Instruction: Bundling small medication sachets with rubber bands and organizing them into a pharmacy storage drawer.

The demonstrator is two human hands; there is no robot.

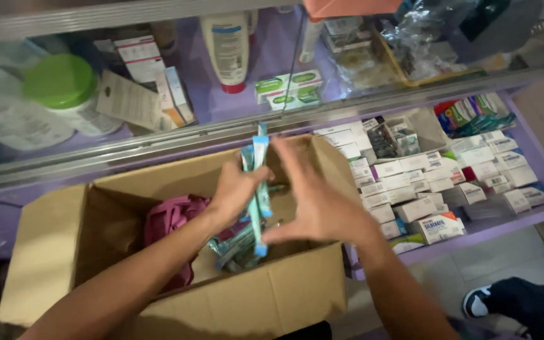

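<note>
My left hand (237, 189) grips a bundle of long teal and white packets (259, 189), held upright over an open cardboard box (51, 252). Beside it, my right hand (313, 198) has its fingers spread and its thumb reaching under the bundle's lower end. More teal packets (234, 249) lie in the bottom of the box. A crumpled pink cloth (171, 220) fills the box's left side.
A purple glass display cabinet stands behind the box. Its lower shelf (492, 223) holds several small white medicine boxes (423, 182). Above are a white bottle (228, 44), a green-lidded jar (61, 82) and cartons. A dark shoe (476, 302) shows at lower right.
</note>
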